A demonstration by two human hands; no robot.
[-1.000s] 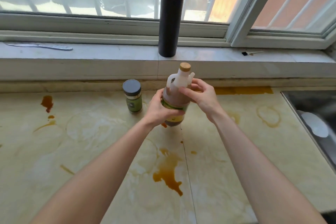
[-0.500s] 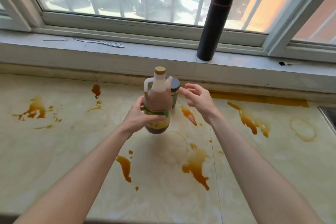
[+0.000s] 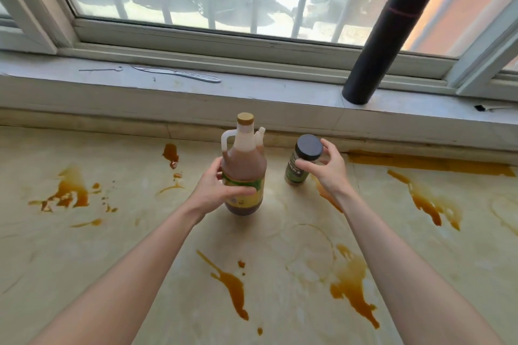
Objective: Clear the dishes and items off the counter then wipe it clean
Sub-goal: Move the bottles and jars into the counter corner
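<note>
A person's left hand (image 3: 217,187) wraps around the belly of a brown sauce bottle (image 3: 243,173), fingers across its yellow-green label, thumb on the near left side. The bottle has a white handle, a small side spout and a tan cap; it stands upright at the middle of the worktop (image 3: 92,255), though whether its base touches the surface or sits just above it cannot be told.

Just to the right, the right hand (image 3: 326,168) closes thumb and fingers around the upper part of a small jar (image 3: 301,164) with a dark lid and a green label. The jar tilts, its lid leaning toward the camera and its base on the worktop near the back edge.

Brown sauce stains (image 3: 350,288) streak the pale marbled surface on both sides of the arms, with further splashes at far left and far right, and faint ring marks between them.

On the window sill (image 3: 252,92) behind, a tall black flask (image 3: 386,36) stands to the right, a knife (image 3: 179,73) lies flat to the left with a thin wire-like pin (image 3: 99,69) beside it, and a small dark object (image 3: 480,107) rests at the far right. Parked cars show beyond the window bars.
</note>
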